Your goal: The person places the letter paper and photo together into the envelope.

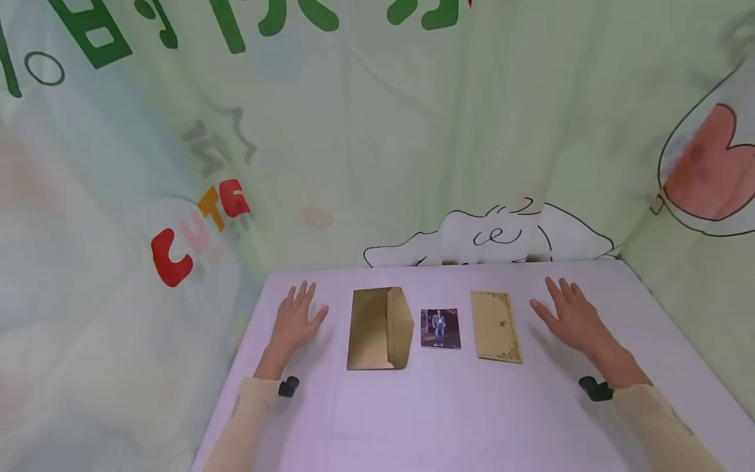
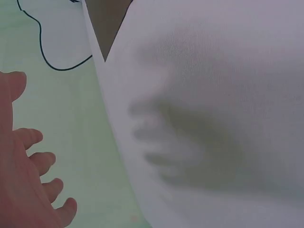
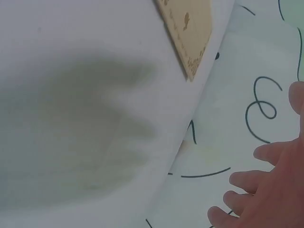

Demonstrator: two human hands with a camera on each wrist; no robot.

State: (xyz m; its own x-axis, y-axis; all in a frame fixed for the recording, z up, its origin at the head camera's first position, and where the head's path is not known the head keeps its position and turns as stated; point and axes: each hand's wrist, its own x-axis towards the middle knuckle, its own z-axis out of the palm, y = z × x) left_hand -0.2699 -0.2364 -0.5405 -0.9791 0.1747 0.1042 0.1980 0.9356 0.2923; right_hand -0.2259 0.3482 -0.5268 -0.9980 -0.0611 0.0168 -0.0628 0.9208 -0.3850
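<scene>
On the white table a gold envelope (image 1: 368,331) lies with its flap unfolded to the right. To its right is a small photo (image 1: 440,329) of a standing person in blue. Farther right lies a cream card (image 1: 495,328) with brown ornament along its edges. My left hand (image 1: 293,321) hovers left of the envelope, fingers spread, holding nothing. The right hand (image 1: 575,318) is held over the table right of the card, its fingers also spread and free. In the left wrist view a corner of the envelope (image 2: 107,28) shows; the card's corner (image 3: 190,38) appears in the right wrist view.
A pale green curtain (image 1: 401,144) with printed letters and drawings hangs behind the table and along its sides. The table's (image 1: 401,419) far edge runs close behind the three items. Each wrist wears a small black camera mount (image 1: 288,387). Hand shadows fall on the cloth.
</scene>
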